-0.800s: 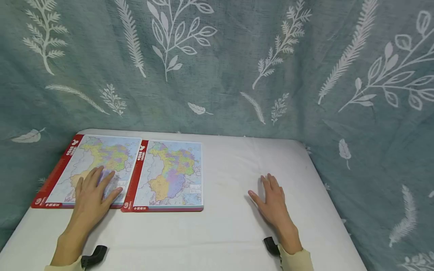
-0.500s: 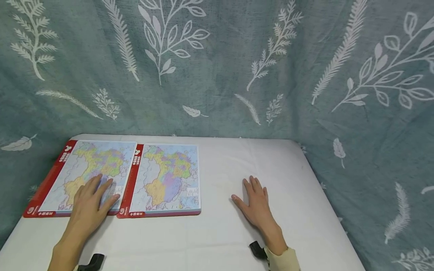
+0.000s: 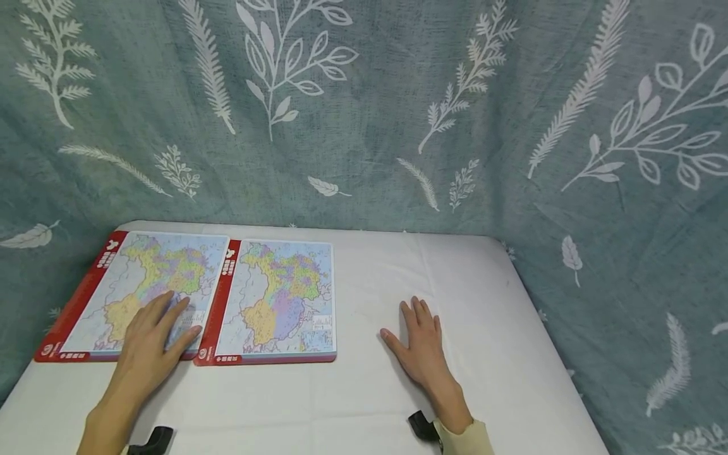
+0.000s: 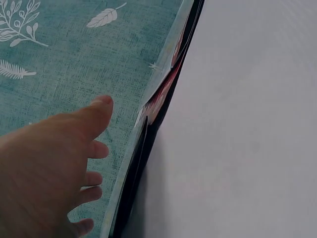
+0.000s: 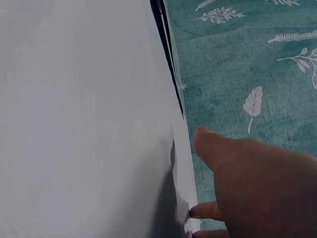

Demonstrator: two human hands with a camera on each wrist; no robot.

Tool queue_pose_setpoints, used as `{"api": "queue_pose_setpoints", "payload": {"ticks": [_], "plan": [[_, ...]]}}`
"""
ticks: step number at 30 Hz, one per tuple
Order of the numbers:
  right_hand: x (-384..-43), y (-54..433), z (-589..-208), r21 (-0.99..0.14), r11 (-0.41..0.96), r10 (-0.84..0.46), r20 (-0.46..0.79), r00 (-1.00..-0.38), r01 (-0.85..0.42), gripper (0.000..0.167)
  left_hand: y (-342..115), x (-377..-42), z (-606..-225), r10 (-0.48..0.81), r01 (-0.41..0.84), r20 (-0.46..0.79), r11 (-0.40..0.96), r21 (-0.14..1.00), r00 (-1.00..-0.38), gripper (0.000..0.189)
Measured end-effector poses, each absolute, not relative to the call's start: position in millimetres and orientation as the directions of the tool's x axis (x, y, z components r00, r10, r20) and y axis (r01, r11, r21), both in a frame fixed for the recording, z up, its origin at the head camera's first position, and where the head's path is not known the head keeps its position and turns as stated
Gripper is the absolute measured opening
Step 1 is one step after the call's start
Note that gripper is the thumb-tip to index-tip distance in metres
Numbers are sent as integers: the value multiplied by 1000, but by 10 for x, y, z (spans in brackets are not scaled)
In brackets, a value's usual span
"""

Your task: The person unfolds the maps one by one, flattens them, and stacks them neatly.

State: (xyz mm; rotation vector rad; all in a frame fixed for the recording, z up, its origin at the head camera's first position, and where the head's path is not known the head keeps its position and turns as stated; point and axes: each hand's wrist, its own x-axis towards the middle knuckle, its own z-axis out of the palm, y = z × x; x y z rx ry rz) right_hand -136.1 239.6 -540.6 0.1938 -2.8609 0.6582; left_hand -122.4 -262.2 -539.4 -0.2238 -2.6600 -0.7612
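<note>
Two flat map boards with red left margins and rounded corners lie side by side on the white table. My left hand (image 3: 145,344) lies over the lower part of the left map board (image 3: 176,262), fingers spread and fairly straight. The right map board (image 3: 287,297) is untouched, its left margin close against the first. In the left wrist view the boards show edge-on (image 4: 161,96), with the left hand (image 4: 44,166) beside them. Off to the right, my right hand (image 3: 421,351) hovers low over the cloth, fingers extended, holding nothing; its thumb shows in the right wrist view.
A white cloth (image 3: 375,404) covers the table. Behind and to the right hangs a green curtain (image 3: 375,114) with white leaf prints. Black wrist mounts (image 3: 423,426) sit at both cuffs.
My right hand has drifted left over the table, toward the right map board. The left hand stays on the left board. The head view has shifted slightly.
</note>
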Motion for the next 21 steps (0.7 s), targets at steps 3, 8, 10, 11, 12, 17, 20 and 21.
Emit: {"api": "queue_pose_setpoints", "payload": {"ticks": [3,8,10,11,12,17,20,21], "plan": [[-1346,2364,-5408,-424,890,-76,223,-972,-167,79,-2592,-1235,-5395,57,249,375,836,489,-925,70],[-1324,2298,-5412,-433,887,-66,229,-971,-162,80,-2556,-1248,-5392,70,269,385,828,492,-920,67],[-1322,2248,-5420,-437,885,-62,235,-970,-162,81,-2542,-1242,-5380,71,275,393,824,495,-917,64],[-1319,2218,-5428,-440,883,-61,235,-970,-162,81,-2532,-1235,-5372,70,280,400,822,496,-914,62],[-1316,2186,-5439,-443,882,-60,233,-971,-160,82,-2523,-1228,-5368,68,286,411,820,497,-909,60],[-1281,2041,-5467,-460,872,-61,236,-970,-167,84,-2471,-1205,-5376,56,308,458,811,498,-887,50],[-1279,1994,-5463,-462,870,-62,244,-968,-172,83,-2436,-1221,-5376,45,300,464,817,493,-885,47],[-1285,1981,-5460,-464,869,-59,249,-967,-173,83,-2425,-1231,-5369,40,295,466,820,490,-884,46]]}}
